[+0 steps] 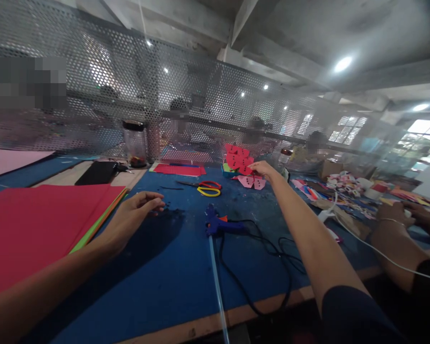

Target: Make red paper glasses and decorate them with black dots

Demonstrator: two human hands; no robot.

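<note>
At the middle back, my right hand [263, 169] pinches the edge of a red paper cutout [244, 165] with black dots, on a pile of similar pieces. Just below it lies a pink paper cutout [251, 182], also dotted. My left hand [143, 208] hovers over the blue table beside the stacked paper, its fingers loosely bent and slightly apart, with nothing visible in them. Small dark bits lie close to its fingertips. Between my arms rests a blue glue gun [215, 223] with a clear glue stick [217, 286] sticking out toward me.
Scissors [208, 188] with red and yellow handles lie behind the glue gun. Large red sheets [50, 224], a black phone [97, 172] and a lidded jar [135, 143] are at left. Black cord [236, 279] loops at right, near a co-worker's hands [394, 217] and paper scraps. Perforated screen [200, 91] behind.
</note>
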